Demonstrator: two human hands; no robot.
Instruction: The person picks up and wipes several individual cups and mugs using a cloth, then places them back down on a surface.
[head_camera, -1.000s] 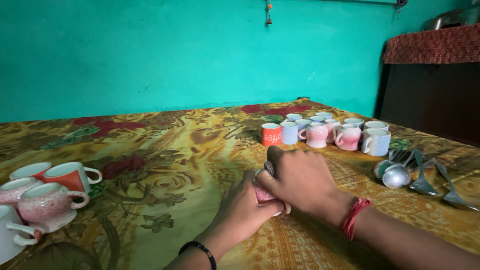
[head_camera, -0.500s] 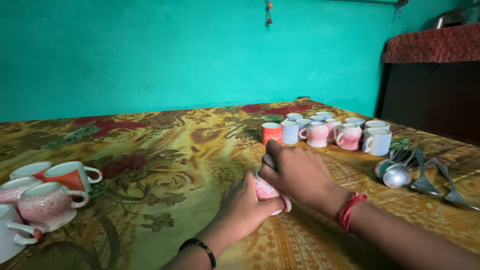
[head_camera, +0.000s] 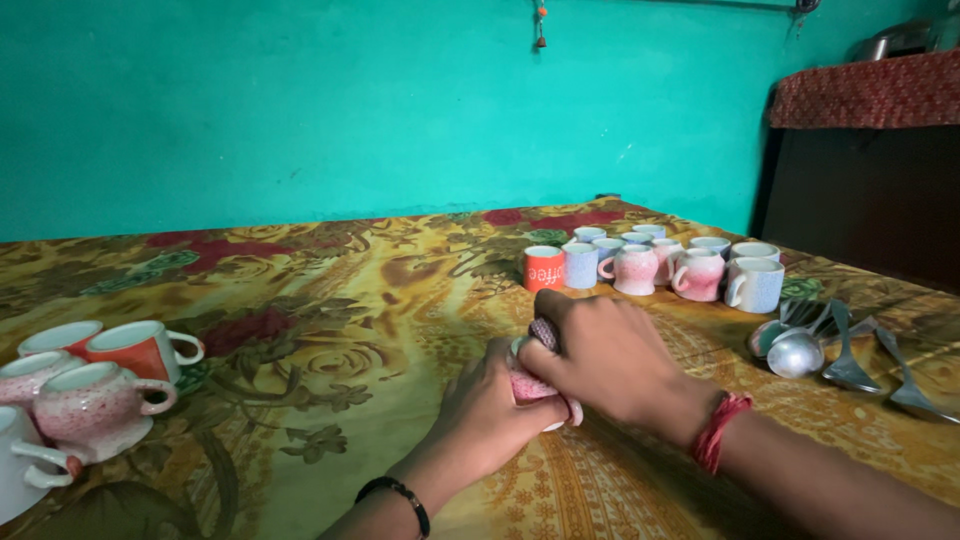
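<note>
On the flowered yellow cloth (head_camera: 330, 400), between two clusters of cups, my left hand (head_camera: 487, 415) clamps the pink speckled cup (head_camera: 532, 388) while my right hand (head_camera: 610, 362) presses a small scrubber (head_camera: 544, 333) at its rim; I judge I'm mid-wipe, needing steady pressure.

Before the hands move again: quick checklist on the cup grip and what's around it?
1. Left hand wrapped on the pink speckled cup: ok.
2. Right hand over the cup's top, fingers pressing a dark scrubber-like pad: ok.
3. Cup resting on the patterned cloth: cannot tell, base hidden.
4. Spoons lie apart to the right of the hands: ok.
5. Cluster of small cups behind, not touching the hands: ok.
6. Cups at the left edge well away from the left hand: ok.
</note>
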